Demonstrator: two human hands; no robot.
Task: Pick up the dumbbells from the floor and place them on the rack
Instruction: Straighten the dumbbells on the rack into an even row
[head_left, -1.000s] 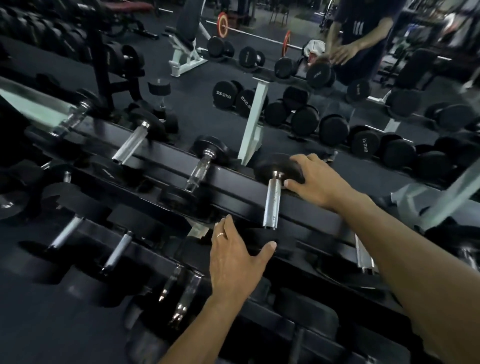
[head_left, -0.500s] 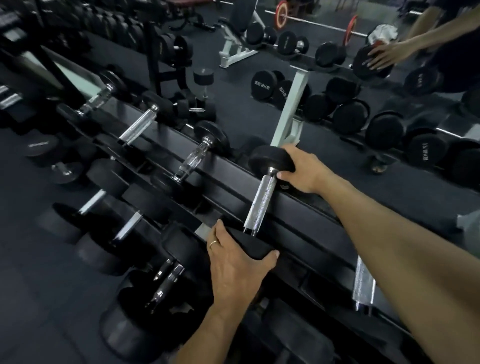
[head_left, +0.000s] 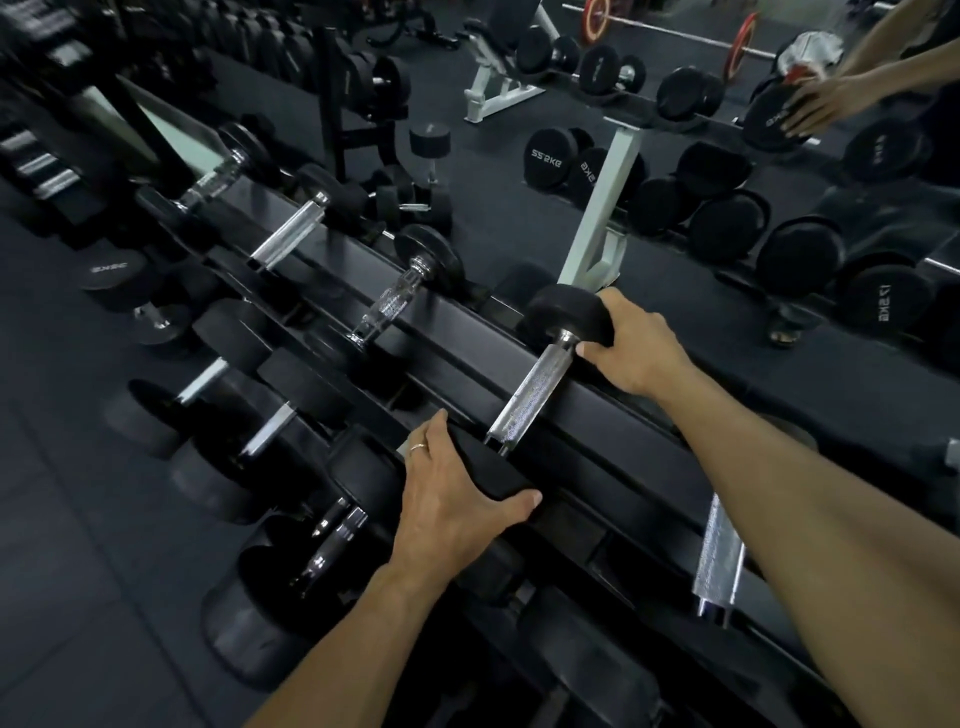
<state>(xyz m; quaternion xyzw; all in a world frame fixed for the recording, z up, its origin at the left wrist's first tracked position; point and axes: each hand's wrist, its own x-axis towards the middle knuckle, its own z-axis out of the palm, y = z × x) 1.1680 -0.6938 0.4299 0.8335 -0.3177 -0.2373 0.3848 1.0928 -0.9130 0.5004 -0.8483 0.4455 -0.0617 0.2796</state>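
Note:
A black dumbbell with a knurled silver handle (head_left: 535, 392) lies across the top tier of the black rack (head_left: 457, 332). My right hand (head_left: 636, 345) grips its far round head, thumb by the handle. My left hand (head_left: 452, 499) wraps over its near head at the rack's front rail. Both heads rest on the rack rails.
Several more dumbbells sit on the top tier to the left (head_left: 395, 299) and one to the right (head_left: 719, 556). Lower tiers hold bigger dumbbells (head_left: 291, 551). A mirror behind reflects a second rack (head_left: 602, 208), a bench and my hands. Dark rubber floor lies at the left.
The view has swung right and closer. My left hand has closed over the near head, and my right hand has settled around the far head. The dumbbell stays on the top tier.

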